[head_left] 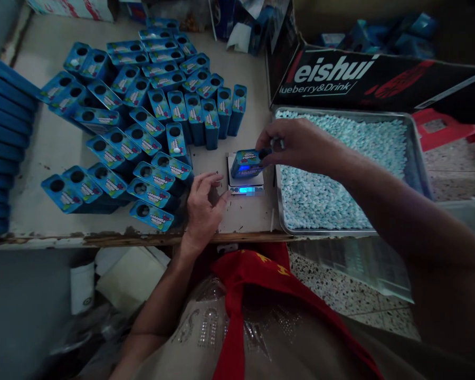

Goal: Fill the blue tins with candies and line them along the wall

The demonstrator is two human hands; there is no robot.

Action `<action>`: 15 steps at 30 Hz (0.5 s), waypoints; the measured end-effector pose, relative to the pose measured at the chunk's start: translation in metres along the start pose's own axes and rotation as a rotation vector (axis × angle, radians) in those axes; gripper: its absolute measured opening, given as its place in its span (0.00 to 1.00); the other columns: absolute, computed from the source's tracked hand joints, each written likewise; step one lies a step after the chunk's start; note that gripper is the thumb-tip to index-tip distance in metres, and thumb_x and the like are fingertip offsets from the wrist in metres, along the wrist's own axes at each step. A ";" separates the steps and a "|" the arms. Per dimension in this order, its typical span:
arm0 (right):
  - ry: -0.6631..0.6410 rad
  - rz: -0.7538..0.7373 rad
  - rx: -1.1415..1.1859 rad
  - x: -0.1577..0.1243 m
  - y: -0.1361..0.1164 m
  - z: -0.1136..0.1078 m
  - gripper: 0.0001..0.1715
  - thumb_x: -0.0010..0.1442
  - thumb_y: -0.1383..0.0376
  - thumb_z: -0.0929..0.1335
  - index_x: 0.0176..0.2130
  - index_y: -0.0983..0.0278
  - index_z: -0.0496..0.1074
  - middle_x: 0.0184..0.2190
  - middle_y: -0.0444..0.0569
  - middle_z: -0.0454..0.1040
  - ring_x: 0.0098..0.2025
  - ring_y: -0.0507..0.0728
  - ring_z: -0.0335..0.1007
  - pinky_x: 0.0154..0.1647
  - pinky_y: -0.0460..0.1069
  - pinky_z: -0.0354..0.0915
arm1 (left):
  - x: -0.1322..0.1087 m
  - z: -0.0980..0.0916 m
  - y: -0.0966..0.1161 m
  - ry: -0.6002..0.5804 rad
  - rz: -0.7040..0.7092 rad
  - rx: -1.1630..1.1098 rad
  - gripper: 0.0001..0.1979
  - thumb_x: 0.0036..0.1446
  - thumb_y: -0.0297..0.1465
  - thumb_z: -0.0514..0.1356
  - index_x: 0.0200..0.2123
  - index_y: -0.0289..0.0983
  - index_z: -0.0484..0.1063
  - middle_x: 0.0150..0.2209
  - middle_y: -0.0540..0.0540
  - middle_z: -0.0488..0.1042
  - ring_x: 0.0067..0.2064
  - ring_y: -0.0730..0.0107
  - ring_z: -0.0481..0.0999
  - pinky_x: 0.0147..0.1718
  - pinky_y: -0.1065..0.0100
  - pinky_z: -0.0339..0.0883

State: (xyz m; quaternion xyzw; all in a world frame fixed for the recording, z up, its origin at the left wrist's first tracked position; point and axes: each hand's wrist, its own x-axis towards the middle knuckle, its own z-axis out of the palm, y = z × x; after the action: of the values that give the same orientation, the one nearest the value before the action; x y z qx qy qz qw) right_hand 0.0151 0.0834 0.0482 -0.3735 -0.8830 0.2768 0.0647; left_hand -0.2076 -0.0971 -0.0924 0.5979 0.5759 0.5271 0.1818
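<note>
Think of the little scale as the middle of a clock, with twelve at the far side of the table. Far off at nine o'clock, a tall stack of blue things (8, 142) lies by the table's edge. Nearer, around ten o'clock, many small blue boxes (146, 140) stand close together, most with a round hole in the top. Their tops say "CARAMELO", with a second word under it too blurry to read for sure. At eight o'clock is the left hand (205, 206), loosely open with bent fingers and no box in it; its thumb is right by the scale's front corner, and I cannot tell if they touch. On the scale (233, 184), the small screen (243, 190) glows blue, but its number cannot be read. One blue box (245, 161) is over the scale's plate. At two o'clock, the right hand (285, 141) is nearly closed, with its fingers and thumb at that box's right end; small pale bits show by its fingers. At three o'clock, a metal tray (328, 232) is full of pale blue and white candies (320, 198). Between one and two o'clock, a black carton (320, 74) shows "eishui" in white, "lueberry&Drink" below, and more blue boxes inside.
</note>
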 end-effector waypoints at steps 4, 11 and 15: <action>0.003 -0.001 0.008 0.000 -0.005 0.003 0.12 0.64 0.57 0.83 0.47 0.54 0.87 0.40 0.49 0.79 0.46 0.65 0.75 0.48 0.58 0.68 | -0.002 0.001 -0.001 -0.014 -0.030 0.016 0.18 0.69 0.25 0.72 0.59 0.41 0.79 0.60 0.41 0.77 0.57 0.58 0.84 0.59 0.56 0.87; 0.160 0.099 0.490 -0.016 -0.020 0.000 0.08 0.63 0.70 0.79 0.37 0.57 0.82 0.36 0.46 0.78 0.39 0.60 0.70 0.46 0.57 0.69 | 0.000 0.001 -0.001 -0.010 -0.001 0.016 0.17 0.68 0.24 0.72 0.57 0.41 0.80 0.56 0.43 0.79 0.50 0.62 0.85 0.54 0.61 0.86; 0.498 0.333 0.995 -0.034 0.024 -0.010 0.10 0.63 0.76 0.75 0.35 0.62 0.77 0.36 0.47 0.72 0.34 0.52 0.60 0.34 0.49 0.61 | -0.005 -0.007 -0.003 -0.064 -0.019 0.186 0.14 0.67 0.21 0.72 0.53 0.40 0.83 0.48 0.46 0.82 0.43 0.62 0.84 0.48 0.63 0.83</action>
State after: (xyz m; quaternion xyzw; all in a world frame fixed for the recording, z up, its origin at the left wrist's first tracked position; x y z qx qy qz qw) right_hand 0.0572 0.0779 0.0465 -0.4857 -0.5341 0.5689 0.3940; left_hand -0.2137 -0.1033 -0.0948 0.6232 0.6220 0.4501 0.1489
